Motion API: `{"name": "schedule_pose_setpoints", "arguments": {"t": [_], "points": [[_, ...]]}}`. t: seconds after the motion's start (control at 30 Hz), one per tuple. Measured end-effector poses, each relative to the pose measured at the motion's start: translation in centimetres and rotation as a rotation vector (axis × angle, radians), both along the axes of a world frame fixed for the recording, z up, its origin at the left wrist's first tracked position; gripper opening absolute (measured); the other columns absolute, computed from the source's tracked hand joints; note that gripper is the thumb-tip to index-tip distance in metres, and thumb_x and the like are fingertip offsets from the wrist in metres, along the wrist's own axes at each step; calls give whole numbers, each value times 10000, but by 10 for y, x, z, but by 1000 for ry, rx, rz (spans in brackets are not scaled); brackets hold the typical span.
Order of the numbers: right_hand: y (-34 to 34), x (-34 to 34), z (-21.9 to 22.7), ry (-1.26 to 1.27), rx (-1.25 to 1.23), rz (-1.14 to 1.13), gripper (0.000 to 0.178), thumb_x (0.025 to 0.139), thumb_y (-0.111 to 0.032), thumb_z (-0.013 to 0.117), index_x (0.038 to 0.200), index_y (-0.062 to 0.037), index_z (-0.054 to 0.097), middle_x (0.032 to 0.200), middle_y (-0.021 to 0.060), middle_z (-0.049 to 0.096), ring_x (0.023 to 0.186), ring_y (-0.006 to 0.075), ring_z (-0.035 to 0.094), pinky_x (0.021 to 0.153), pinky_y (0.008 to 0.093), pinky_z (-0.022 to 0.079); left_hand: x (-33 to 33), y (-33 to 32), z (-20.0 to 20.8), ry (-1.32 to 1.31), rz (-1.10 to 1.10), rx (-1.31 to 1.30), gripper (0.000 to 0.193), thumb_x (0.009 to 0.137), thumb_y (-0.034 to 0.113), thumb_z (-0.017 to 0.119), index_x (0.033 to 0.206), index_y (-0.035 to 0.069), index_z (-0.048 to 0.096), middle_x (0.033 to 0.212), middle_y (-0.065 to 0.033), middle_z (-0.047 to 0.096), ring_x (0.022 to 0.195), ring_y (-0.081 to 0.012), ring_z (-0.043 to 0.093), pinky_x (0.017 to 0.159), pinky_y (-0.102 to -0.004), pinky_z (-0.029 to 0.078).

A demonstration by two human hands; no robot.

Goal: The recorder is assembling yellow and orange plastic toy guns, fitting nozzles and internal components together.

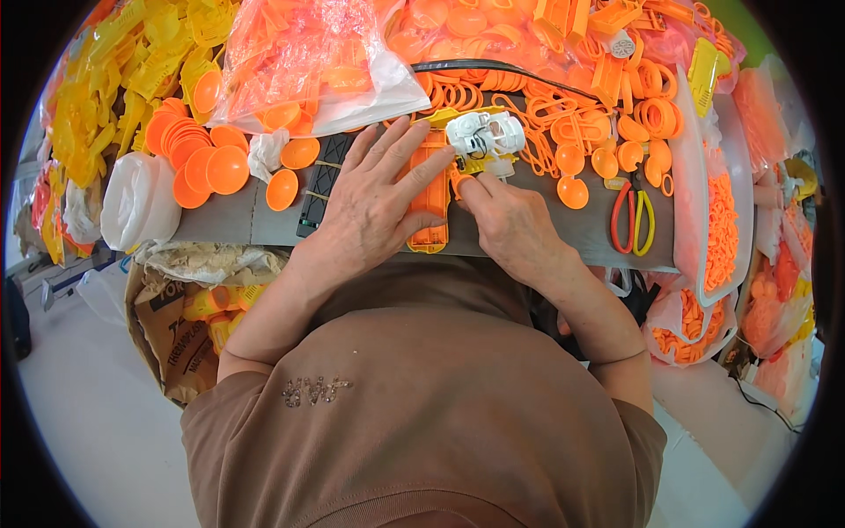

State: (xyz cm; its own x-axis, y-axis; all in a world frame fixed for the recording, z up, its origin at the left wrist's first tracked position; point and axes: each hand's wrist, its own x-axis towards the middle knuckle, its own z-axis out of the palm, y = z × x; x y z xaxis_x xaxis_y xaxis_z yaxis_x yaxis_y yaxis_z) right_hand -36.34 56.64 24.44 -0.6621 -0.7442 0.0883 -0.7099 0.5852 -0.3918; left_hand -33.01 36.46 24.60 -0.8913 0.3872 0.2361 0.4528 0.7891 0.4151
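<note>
One orange housing (429, 236), long axis fore-aft, flanked by both hands

Housing lies at the near edge of the desk (224, 224), pointing away from the person. Left hand (374, 194) is nearer: over it from the left, fingers apart, flat. Right hand (515, 220) sits just off its right side, fingers curled at a small orange piece (459, 181); can't tell if clamped. White mechanism (484, 134) is beyond, far right, by the left index tip.

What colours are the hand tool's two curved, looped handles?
The left handle is red, the right handle yellow; the head view shows both.
</note>
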Motion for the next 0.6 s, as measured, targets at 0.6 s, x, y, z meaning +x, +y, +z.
{"name": "schedule_pose_setpoints", "arguments": {"t": [0.6], "points": [[-6, -5, 0, -17, 70, 71, 103, 822, -80, 562, 858, -14, 493, 750, 131, 551, 654, 305, 590, 546, 379, 470, 0, 1, -1, 79, -24, -35, 441, 708, 305, 715, 1116, 153, 643, 1295, -220, 408, 1222, -374, 391, 1030, -483, 279]]}}
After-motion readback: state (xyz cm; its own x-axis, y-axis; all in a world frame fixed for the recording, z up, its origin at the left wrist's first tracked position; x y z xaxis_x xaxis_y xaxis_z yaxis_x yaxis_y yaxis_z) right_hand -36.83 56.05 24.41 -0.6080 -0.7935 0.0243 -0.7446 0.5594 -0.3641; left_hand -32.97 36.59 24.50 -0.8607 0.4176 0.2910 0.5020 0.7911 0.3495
